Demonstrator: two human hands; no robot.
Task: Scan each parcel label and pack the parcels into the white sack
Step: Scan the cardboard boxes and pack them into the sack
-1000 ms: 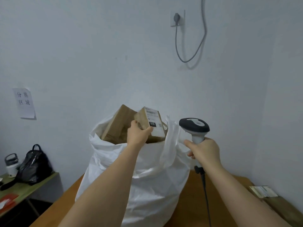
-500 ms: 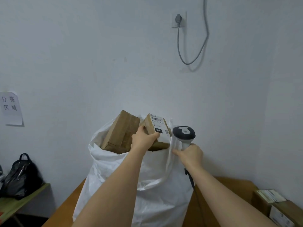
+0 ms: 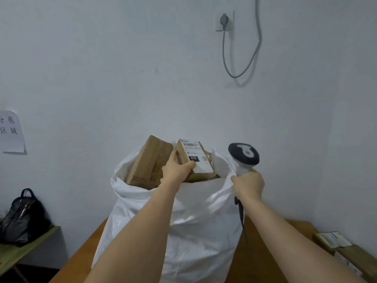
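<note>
Now left fingers (image 3: 188,165) around parcel (image 3: 195,158).

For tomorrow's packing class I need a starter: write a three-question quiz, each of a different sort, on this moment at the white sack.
1. True or false: the left hand grips the labelled parcel at the mouth of the white sack.
2. What does the right hand hold? A) scanner B) tape roll C) pen
3. Fill in: the black patch on the label reads ___.

Key: 1 true; 2 A, the scanner; 3 010.
</note>
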